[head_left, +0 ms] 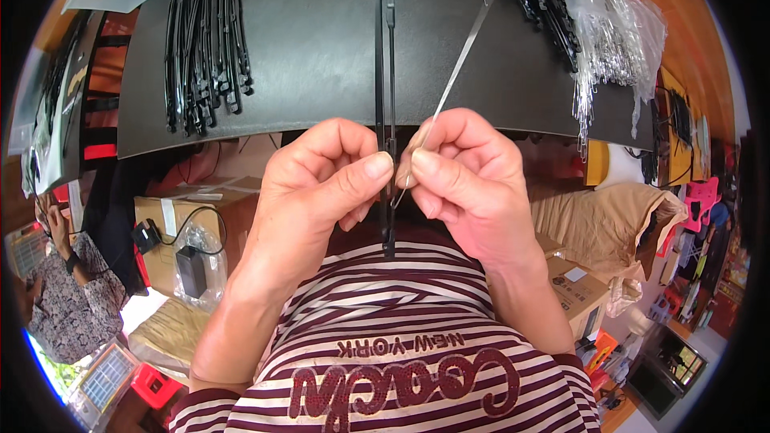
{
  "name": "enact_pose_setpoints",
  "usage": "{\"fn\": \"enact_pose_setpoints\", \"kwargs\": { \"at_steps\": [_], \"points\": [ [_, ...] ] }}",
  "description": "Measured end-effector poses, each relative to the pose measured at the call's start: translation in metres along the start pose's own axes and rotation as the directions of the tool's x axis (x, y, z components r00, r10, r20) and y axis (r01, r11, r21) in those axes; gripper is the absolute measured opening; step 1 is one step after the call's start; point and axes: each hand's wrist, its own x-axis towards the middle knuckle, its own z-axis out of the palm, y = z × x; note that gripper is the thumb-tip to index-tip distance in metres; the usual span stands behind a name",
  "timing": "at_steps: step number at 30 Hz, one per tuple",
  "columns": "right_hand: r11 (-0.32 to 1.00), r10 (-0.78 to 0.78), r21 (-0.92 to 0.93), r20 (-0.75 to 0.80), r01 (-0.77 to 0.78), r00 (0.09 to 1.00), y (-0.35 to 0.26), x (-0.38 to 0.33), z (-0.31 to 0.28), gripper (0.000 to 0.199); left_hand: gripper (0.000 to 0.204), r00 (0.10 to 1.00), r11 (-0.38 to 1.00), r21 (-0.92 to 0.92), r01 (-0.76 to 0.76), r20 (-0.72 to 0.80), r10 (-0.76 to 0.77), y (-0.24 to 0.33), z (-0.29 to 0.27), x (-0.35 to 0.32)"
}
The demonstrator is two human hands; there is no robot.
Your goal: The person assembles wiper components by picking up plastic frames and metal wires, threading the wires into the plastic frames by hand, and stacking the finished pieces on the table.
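Note:
Upright in front of my chest stand two long, slim black strips side by side, one with a small fitting at its upper end. My left hand pinches them between thumb and forefinger below their middle. Close beside it, my right hand is closed on a thin silvery metal strip that slants up to the right. The strip's lower end curves past the right thumb toward the black strips; whether it touches them I cannot tell.
On the dark table a row of similar black strips lies at the left. More black strips and a plastic bag of silvery strips lie at the right. Cardboard boxes stand below the table. Another person sits at the far left.

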Motion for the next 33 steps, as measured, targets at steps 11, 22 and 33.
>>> {"fn": "enact_pose_setpoints", "kwargs": {
  "at_steps": [11, 22, 33],
  "points": [
    [0.995, 0.0, 0.096, 0.051, -0.004, 0.999, 0.004, -0.002, -0.005, 0.008, 0.015, 0.999, 0.997, 0.061, -0.036, -0.026, 0.038, 0.004, 0.002, 0.001],
    [0.984, 0.168, 0.033, 0.112, -0.172, 0.979, -0.003, -0.002, -0.008, 0.008, 0.016, 0.996, 0.996, 0.034, -0.087, -0.014, 0.087, 0.005, 0.0, 0.002],
    [0.984, 0.173, 0.032, 0.03, -0.174, 0.984, -0.003, 0.002, -0.005, 0.006, 0.016, 0.984, 0.983, -0.027, -0.18, 0.003, 0.18, -0.003, -0.003, -0.001]
  ]
}}
